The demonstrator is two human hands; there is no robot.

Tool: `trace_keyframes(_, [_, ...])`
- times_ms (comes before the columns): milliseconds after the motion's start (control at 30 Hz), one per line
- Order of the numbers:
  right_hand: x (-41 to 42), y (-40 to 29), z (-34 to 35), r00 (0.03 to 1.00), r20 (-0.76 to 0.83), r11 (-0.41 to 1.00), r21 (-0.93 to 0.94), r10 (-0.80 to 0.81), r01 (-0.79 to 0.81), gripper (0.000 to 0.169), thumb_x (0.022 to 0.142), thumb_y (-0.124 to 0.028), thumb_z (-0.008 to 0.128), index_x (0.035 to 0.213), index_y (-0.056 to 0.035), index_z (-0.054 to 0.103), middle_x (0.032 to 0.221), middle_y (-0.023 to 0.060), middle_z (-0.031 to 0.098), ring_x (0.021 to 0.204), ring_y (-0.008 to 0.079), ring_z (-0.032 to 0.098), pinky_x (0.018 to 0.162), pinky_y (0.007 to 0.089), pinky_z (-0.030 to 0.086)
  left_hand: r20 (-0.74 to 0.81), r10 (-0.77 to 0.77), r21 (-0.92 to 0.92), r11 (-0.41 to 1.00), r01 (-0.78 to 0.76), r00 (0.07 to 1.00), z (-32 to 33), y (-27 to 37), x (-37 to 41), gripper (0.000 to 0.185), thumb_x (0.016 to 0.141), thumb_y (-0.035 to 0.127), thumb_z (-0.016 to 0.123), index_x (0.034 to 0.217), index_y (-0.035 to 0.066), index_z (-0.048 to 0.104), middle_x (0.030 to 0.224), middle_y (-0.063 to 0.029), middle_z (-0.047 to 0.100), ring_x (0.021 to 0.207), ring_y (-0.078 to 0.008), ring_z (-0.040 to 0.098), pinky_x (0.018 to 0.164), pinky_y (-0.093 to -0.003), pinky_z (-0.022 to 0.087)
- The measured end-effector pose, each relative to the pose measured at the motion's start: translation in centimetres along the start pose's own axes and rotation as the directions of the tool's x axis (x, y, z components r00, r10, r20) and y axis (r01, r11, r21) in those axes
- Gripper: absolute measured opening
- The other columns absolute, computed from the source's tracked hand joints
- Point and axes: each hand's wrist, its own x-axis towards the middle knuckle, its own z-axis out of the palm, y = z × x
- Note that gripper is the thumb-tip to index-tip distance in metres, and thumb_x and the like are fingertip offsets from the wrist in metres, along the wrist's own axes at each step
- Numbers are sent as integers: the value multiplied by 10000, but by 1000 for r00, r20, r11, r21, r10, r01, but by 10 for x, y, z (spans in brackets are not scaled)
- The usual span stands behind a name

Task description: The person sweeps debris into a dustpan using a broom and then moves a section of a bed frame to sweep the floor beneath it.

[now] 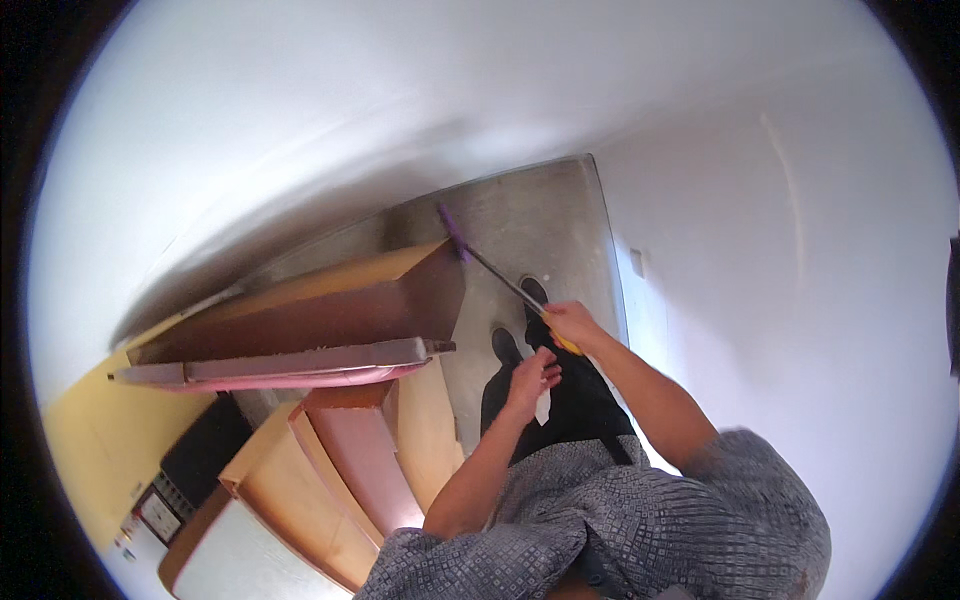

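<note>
My right hand (574,324) is closed around the yellow grip of a long-handled broom or floor brush (501,276). Its dark shaft slants away to a narrow purple head (453,231), which is at the floor beside the end of a brown wooden cabinet (431,292). In front of my dark trousers, my left hand (531,382) has its fingers curled, with a small white piece of paper or cloth (543,407) hanging below them. My left hand is apart from the broom.
Grey floor (544,210) runs into a corner between white walls (720,247). A pink-edged panel (300,375) lies along the cabinet. Wooden furniture (300,480) stands at lower left, by a yellow wall (97,427). My dark shoes (506,346) are close to the cabinet's end.
</note>
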Motion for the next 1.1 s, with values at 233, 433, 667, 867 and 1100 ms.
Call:
trace_keyframes(233, [-31,70,24,913,-328,876,479,241,-59,316,956,-164,618,1247,-46,651,695,74,596,504,190,557,410,354,430,-42,252,51,967,-250,967,-2,54,-5,495,1039,404,589,1327,2,574,1253,-95,623,1107,-201,621,984,-362,518])
trace_keyframes(433, [-82,49,64,957,-272,715,689,102,120,204,969,-174,623,1088,-12,659,746,85,616,529,188,575,427,340,430,187,597,371,692,-619,780,50,74,-27,506,1041,330,618,1410,-5,539,1275,-100,623,1150,-172,586,1008,-326,464])
trace_keyframes(667, [4,88,56,955,-162,337,939,249,71,138,973,-186,575,956,-63,635,750,86,608,551,203,589,458,326,477,370,527,523,562,-641,765,71,88,-26,496,1033,305,635,1404,-13,553,1309,-135,627,1190,-198,588,1039,-322,445])
trace_keyframes(867, [-98,89,105,967,-103,375,927,231,9,177,973,-219,600,974,-46,636,772,94,604,581,188,589,443,297,447,219,498,619,594,-514,839,12,43,0,574,1013,350,657,1412,-44,537,1370,-162,611,1250,-226,582,1063,-327,439])
trace_keyframes(1100, [58,159,37,955,-251,478,866,159,149,170,975,-227,598,912,-76,642,783,88,631,587,228,589,464,369,453,270,271,753,539,-378,924,13,18,71,611,1008,485,587,1327,-36,602,1293,-176,660,1193,-276,621,1008,-364,470])
